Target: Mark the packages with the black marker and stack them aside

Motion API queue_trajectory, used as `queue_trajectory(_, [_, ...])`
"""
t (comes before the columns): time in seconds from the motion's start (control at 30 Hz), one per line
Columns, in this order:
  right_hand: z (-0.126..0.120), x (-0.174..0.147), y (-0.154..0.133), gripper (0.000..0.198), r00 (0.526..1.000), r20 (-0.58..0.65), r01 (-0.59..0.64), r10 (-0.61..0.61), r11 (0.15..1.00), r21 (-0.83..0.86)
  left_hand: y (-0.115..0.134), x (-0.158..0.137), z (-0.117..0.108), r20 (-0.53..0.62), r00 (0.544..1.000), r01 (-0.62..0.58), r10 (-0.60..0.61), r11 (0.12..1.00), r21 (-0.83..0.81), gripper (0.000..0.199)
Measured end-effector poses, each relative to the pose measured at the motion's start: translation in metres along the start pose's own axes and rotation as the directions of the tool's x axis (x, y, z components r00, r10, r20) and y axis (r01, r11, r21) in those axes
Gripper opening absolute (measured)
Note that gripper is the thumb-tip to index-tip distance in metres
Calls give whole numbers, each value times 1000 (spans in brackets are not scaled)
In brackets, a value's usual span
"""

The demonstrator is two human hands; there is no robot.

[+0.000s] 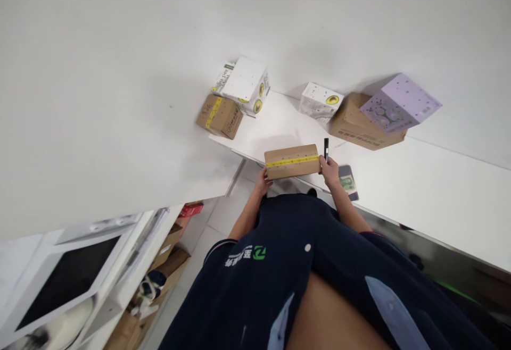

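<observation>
A brown cardboard box [292, 168] with a strip of yellow tape along its top is held in front of me, over the front edge of the white table. My left hand [262, 182] grips its lower left corner. At its right end, my right hand [329, 172] has its fingers closed on the box. A black marker [326, 148] sticks up from that same hand. Just beyond my right wrist lies a dark flat booklet or case [353, 191] with a green picture on it, partly covered by my forearm.
At the back left stand white avocado-print boxes [244, 76] and a taped brown box [219, 116]. Behind to the right are another avocado box [319, 101], a large brown carton [357, 124] and a purple box [401, 102]. Shelves with a microwave [67, 281] stand lower left.
</observation>
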State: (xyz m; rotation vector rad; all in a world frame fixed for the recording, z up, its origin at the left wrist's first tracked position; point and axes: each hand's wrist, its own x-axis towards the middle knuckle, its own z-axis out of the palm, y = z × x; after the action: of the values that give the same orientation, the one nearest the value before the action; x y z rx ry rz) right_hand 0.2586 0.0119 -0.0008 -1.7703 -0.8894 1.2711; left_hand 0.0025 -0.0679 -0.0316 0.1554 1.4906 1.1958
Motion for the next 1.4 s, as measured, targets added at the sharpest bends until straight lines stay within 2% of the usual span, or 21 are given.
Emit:
queue_trajectory(0.07, [0, 2, -1, 41, 999, -42, 21, -23, 999, -28, 11, 2, 4, -63, 998, 29, -29, 1000, 1, 31])
queue_trajectory(0.1, [1, 3, -2, 39, 998, -52, 35, -37, 998, -43, 18, 2, 5, -89, 996, -6, 5, 1000, -2, 32])
queue_trajectory(0.17, [3, 6, -2, 38, 996, -56, 62, -66, 996, -72, 34, 1, 9, -114, 981, -159, 158, 987, 1, 33])
queue_trajectory(0.3, [16, 10, 0, 34, 998, 22, 56, -54, 992, -111, 64, -9, 14, -133, 878, -448, 460, 887, 108, 34])
queue_trajectory(0.37, [24, 10, 2, 33, 997, 76, 34, -24, 991, -131, 72, -17, 18, -126, 819, -534, 559, 825, 186, 35])
queue_trajectory(0.43, [33, 10, 3, 32, 995, 102, 7, 7, 991, -133, 75, -25, 23, -113, 779, -579, 617, 777, 248, 37])
queue_trajectory(0.57, [42, 10, 4, 30, 992, 110, -49, 58, 995, -87, 69, -36, 33, -69, 752, -614, 655, 735, 290, 37])
queue_trajectory(0.77, [37, 9, -3, 28, 987, 114, -116, 115, 993, -4, 63, -43, 48, 55, 773, -615, 631, 727, 305, 42])
queue_trajectory(0.87, [36, 7, -12, 25, 975, 146, -182, 170, 981, 72, 59, -47, 56, 140, 751, -648, 645, 678, 347, 41])
queue_trajectory(0.97, [36, 3, -22, 27, 965, 177, -217, 192, 967, 136, 57, -46, 60, 199, 706, -690, 679, 597, 409, 39])
queue_trajectory(1.03, [34, 1, -29, 30, 971, 156, -207, 179, 959, 193, 55, -43, 58, 227, 666, -714, 711, 519, 469, 37])
queue_trajectory(1.1, [30, 0, -39, 33, 986, 85, -161, 142, 940, 300, 54, -40, 54, 256, 612, -733, 748, 415, 539, 38])
queue_trajectory(1.13, [26, 0, -46, 34, 992, 37, -126, 121, 919, 373, 53, -38, 51, 268, 574, -738, 774, 347, 579, 38])
queue_trajectory(1.2, [16, 1, -63, 34, 996, -40, -43, 75, 851, 523, 50, -38, 47, 302, 468, -739, 831, 179, 650, 35])
queue_trajectory(1.3, [3, -3, -93, 35, 998, -59, 60, -27, 749, 659, 44, -41, 44, 417, 296, -746, 859, -65, 663, 26])
queue_trajectory(1.33, [0, -5, -102, 37, 996, -53, 91, -74, 736, 671, 42, -42, 45, 459, 260, -757, 850, -116, 643, 24])
queue_trajectory(1.4, [0, -15, -116, 42, 985, -39, 153, -168, 743, 652, 38, -44, 47, 519, 233, -772, 823, -168, 613, 27])
